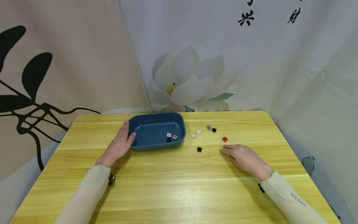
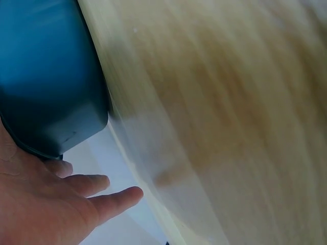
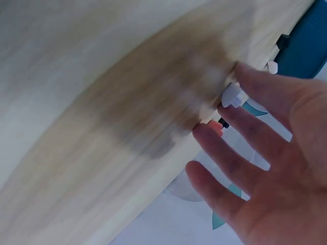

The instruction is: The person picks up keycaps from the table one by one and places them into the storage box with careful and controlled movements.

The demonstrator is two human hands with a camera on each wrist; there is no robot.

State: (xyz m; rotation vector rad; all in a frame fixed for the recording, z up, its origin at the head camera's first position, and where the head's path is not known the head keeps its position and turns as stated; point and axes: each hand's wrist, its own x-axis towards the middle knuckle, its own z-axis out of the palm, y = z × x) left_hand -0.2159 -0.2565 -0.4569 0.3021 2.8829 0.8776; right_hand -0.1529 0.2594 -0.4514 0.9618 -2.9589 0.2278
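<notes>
At the left end of a dark blue plastic tray (image 1: 153, 147), my left hand (image 1: 118, 144) rests on its wall, thumb at the rim. Its other fingers reach out straight past the corner in the left wrist view. My right hand (image 1: 244, 158) hovers low over the table at the right. Between its thumb and index fingertip, a small white block (image 3: 232, 96) is pinched, seen in the right wrist view; the hand hides it from above. Just beyond those fingers lies a red block (image 1: 225, 139). A black block (image 1: 199, 149) lies between the hand and the tray.
Inside the tray are a white block (image 1: 169, 135), a tan block (image 1: 174, 137) and a black one (image 1: 169, 140). Right of it lie a pale block (image 1: 194, 136), a white block (image 1: 198, 132), a blue-grey block (image 1: 208, 127) and another black block (image 1: 213, 130). A curtain (image 1: 190, 77) hangs behind the table.
</notes>
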